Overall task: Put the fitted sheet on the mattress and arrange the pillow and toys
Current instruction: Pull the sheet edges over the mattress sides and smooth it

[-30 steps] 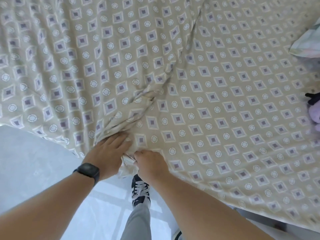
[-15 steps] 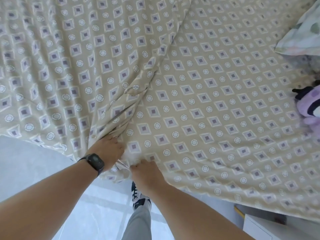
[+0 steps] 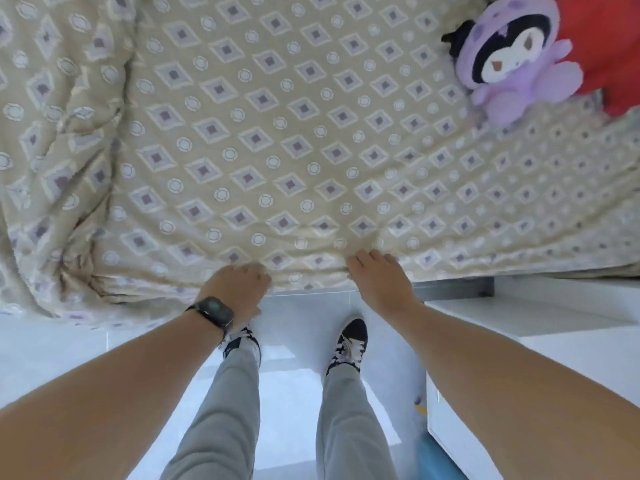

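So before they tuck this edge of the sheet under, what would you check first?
1. Both hands on the edge: ok. Left hand and right hand grip the fitted sheet at its hem.
2. Sheet flat on top: not ok. Folds bunch at the left.
3. Purple plush toy clear of the hands: ok, though it lies on the sheet.
4. Red item beside the toy: cannot tell what it is.
5. Mattress corner covered: cannot tell, hidden by fabric.
6. Feet clear: ok, shoes stand on open floor.

No readable text, labels, brands or numbers; smartwatch [image 3: 212, 310] screen blurred.
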`<state>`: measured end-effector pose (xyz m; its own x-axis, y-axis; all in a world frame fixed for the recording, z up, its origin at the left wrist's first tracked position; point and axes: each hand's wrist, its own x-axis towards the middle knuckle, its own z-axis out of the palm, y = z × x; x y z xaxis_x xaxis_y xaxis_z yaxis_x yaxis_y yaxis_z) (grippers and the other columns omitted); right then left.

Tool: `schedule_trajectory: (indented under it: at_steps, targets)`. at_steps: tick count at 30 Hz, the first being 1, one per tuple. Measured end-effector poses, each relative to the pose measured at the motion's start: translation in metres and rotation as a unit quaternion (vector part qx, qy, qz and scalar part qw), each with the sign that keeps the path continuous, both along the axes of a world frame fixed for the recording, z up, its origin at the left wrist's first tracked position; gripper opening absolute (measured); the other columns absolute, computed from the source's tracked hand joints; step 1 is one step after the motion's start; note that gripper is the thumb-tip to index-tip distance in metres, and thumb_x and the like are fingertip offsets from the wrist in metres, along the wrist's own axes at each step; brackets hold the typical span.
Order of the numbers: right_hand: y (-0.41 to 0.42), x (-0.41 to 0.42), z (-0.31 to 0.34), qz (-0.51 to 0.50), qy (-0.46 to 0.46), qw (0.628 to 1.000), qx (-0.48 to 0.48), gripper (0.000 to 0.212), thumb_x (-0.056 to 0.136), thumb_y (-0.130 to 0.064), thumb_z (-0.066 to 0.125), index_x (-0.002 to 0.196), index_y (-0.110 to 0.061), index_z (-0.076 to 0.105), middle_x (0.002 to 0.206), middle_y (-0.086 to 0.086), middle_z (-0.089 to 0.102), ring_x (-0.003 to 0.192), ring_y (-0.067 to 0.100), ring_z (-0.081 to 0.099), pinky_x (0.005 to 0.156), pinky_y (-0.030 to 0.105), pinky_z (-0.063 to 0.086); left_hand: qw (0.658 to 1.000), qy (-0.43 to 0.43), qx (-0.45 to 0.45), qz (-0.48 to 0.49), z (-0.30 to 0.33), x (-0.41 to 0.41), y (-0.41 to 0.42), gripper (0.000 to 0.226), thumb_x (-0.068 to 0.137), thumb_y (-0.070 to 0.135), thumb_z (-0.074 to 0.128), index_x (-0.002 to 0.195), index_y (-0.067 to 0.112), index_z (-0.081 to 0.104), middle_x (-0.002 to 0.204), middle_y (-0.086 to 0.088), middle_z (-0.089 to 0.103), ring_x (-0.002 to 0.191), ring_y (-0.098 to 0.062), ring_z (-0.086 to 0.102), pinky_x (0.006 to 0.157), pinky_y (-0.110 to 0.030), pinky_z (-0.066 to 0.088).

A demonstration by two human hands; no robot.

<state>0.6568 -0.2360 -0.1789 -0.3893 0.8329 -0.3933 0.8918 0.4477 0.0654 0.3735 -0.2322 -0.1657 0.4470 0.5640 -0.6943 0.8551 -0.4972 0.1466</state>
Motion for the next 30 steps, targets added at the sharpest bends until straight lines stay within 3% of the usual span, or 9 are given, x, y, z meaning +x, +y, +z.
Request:
schedule_trajectory:
  at_steps: [6, 12, 18, 20, 21, 23, 25, 27, 30]
  targets:
    - [0.005, 0.029, -0.006, 0.031, 0.083, 0.996, -0.024, 0.027, 0.064, 0.003, 0.075, 0.086, -0.009, 0.066, 0.077, 0.008, 0.062, 0.068, 0.029, 0.061, 0.062, 0.035, 0.048, 0.995, 0.060, 0.082, -0.024, -0.010, 0.067, 0.003, 0.031, 0.089, 0.018, 0.066, 0.117, 0.014, 0.053, 0.101, -0.003, 0.064, 0.074, -0.025, 0.070, 0.050, -0.032, 0.052]
    - [-0.011, 0.025, -0.010, -0.015, 0.137, 0.984, -0.109, 0.029, 0.074, 0.009, 0.059, 0.100, -0.003, 0.063, 0.093, 0.013, 0.063, 0.083, 0.034, 0.063, 0.069, 0.039, 0.043, 0.977, 0.100, 0.057, -0.181, -0.011, 0.081, 0.006, 0.049, 0.093, 0.005, 0.040, 0.140, 0.020, 0.037, 0.120, 0.001, 0.057, 0.092, -0.023, 0.066, 0.058, -0.034, 0.043]
    - [-0.004, 0.062, 0.000, -0.142, 0.199, 0.965, -0.098, 0.018, 0.098, -0.018, 0.051, 0.113, -0.014, 0.059, 0.104, 0.004, 0.063, 0.099, 0.028, 0.060, 0.072, 0.037, 0.043, 0.972, 0.135, 0.015, -0.190, 0.000, 0.118, 0.008, 0.050, 0.094, 0.007, 0.038, 0.142, 0.023, 0.035, 0.118, 0.004, 0.062, 0.082, -0.021, 0.068, 0.064, -0.032, 0.055]
    - [-0.009, 0.112, -0.001, -0.344, 0.188, 0.919, -0.043, 0.028, 0.104, -0.034, 0.039, 0.111, -0.018, 0.060, 0.102, 0.003, 0.065, 0.098, 0.029, 0.061, 0.077, 0.040, 0.046, 0.977, 0.087, 0.016, -0.195, -0.004, 0.153, 0.010, 0.043, 0.102, 0.022, 0.031, 0.145, 0.029, 0.030, 0.117, 0.003, 0.064, 0.074, -0.023, 0.064, 0.057, -0.032, 0.051]
    - [-0.009, 0.141, -0.002, -0.466, 0.185, 0.865, -0.025, 0.032, 0.105, -0.040, 0.036, 0.112, -0.018, 0.059, 0.105, 0.004, 0.065, 0.100, 0.031, 0.062, 0.081, 0.041, 0.046, 0.980, 0.052, 0.029, -0.191, -0.008, 0.171, 0.011, 0.040, 0.104, 0.031, 0.027, 0.144, 0.029, 0.032, 0.117, 0.004, 0.065, 0.074, -0.024, 0.064, 0.058, -0.032, 0.051]
    - [-0.008, 0.197, -0.002, -0.685, 0.215, 0.695, -0.045, 0.043, 0.105, -0.045, 0.035, 0.128, -0.014, 0.054, 0.122, 0.009, 0.064, 0.111, 0.034, 0.060, 0.087, 0.040, 0.044, 0.989, -0.035, 0.036, -0.137, -0.011, 0.219, 0.018, 0.037, 0.104, 0.039, 0.026, 0.136, 0.025, 0.039, 0.110, 0.002, 0.067, 0.081, -0.026, 0.066, 0.063, -0.033, 0.051]
    - [-0.003, 0.251, -0.003, -0.774, 0.238, 0.583, -0.058, 0.045, 0.107, -0.036, 0.034, 0.136, -0.004, 0.049, 0.135, 0.016, 0.057, 0.122, 0.035, 0.054, 0.092, 0.036, 0.041, 0.993, -0.083, 0.013, -0.081, -0.016, 0.279, 0.027, 0.030, 0.104, 0.037, 0.035, 0.129, 0.021, 0.041, 0.105, -0.001, 0.068, 0.088, -0.029, 0.064, 0.066, -0.033, 0.046]
    - [0.003, 0.284, -0.001, -0.780, 0.232, 0.575, -0.084, 0.042, 0.109, -0.022, 0.028, 0.137, 0.002, 0.050, 0.138, 0.022, 0.054, 0.127, 0.037, 0.051, 0.100, 0.038, 0.042, 0.992, -0.115, -0.001, -0.043, -0.018, 0.331, 0.033, 0.030, 0.102, 0.035, 0.044, 0.127, 0.018, 0.039, 0.109, -0.004, 0.066, 0.092, -0.032, 0.063, 0.070, -0.035, 0.047]
    - [0.006, 0.310, -0.007, -0.754, 0.232, 0.606, -0.103, 0.041, 0.107, -0.027, 0.038, 0.132, 0.000, 0.056, 0.131, 0.020, 0.060, 0.114, 0.033, 0.059, 0.076, 0.026, 0.048, 0.995, -0.095, -0.036, 0.019, -0.022, 0.390, 0.037, 0.029, 0.101, 0.030, 0.048, 0.127, 0.017, 0.044, 0.116, -0.008, 0.063, 0.091, -0.033, 0.060, 0.071, -0.035, 0.043]
